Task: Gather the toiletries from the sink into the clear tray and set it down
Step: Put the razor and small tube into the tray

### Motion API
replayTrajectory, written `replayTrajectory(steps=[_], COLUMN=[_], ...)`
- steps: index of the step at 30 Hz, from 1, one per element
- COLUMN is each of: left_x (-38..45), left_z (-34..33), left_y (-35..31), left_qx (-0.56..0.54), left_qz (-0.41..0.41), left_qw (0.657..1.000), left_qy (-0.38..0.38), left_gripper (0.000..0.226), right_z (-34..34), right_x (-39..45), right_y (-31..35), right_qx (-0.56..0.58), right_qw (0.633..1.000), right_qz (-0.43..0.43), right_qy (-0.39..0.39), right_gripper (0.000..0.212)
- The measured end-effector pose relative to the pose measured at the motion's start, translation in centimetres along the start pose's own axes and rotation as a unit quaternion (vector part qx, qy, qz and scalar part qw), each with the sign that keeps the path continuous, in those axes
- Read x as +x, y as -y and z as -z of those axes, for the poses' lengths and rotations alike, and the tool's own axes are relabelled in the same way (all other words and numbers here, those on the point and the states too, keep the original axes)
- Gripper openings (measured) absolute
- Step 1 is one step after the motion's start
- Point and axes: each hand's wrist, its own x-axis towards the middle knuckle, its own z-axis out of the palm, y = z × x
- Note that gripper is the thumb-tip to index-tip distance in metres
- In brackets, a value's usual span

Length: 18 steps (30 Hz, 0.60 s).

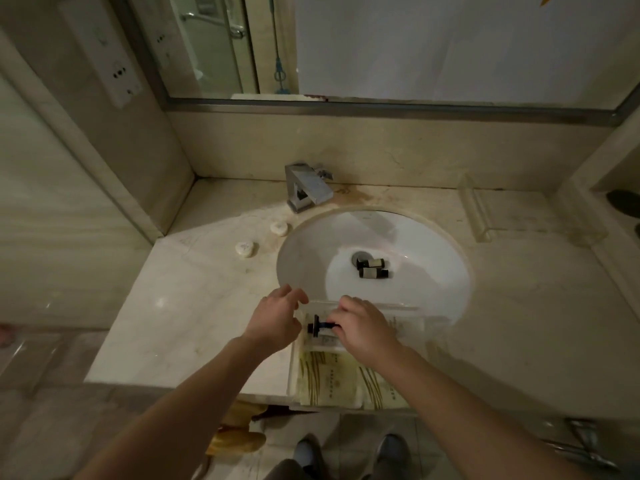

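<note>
A clear tray [412, 315] rests on the counter's front edge, partly over the white sink [311, 258]. It holds cream packets with gold print [332, 379]. My right hand [363, 329] is over the tray, pinching the handle of a black razor [317, 326]. My left hand [277, 320] hovers at the tray's left edge with fingers apart, holding nothing. Two small dark bottles [372, 267] lie by the drain in the sink.
A square chrome faucet [308, 188] stands behind the basin. Two round wrapped soaps [246, 248] lie on the counter to the left. A second clear tray [479, 213] sits at the back right. A mirror [415, 46] spans the wall.
</note>
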Motion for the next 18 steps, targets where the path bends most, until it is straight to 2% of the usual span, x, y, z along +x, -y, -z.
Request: replayTrajectory(steps=[7, 11, 18], left_x=[-1.4, -1.6, -1.2], left_z=[0.0, -0.3, -1.6], left_y=[1.6, 1.7, 0.5], left_qx=[-0.004, -0.012, 0.009], left_qz=[0.027, 0.005, -0.014], left_qw=[1.000, 1.000, 1.000], left_qy=[-0.001, 0.009, 0.010], left_gripper=[0.038, 0.034, 0.030], right_z=[-1.6, -1.8, -1.7], right_x=[1.6, 1.5, 1.0], right_y=[1.7, 1.5, 0.6], right_qx=[-0.045, -0.045, -0.057], right_qw=[0.998, 0.999, 0.998], right_qz=[0.050, 0.028, 0.002], right_qy=[0.009, -0.007, -0.007], right_gripper=[0.023, 0.025, 0.014])
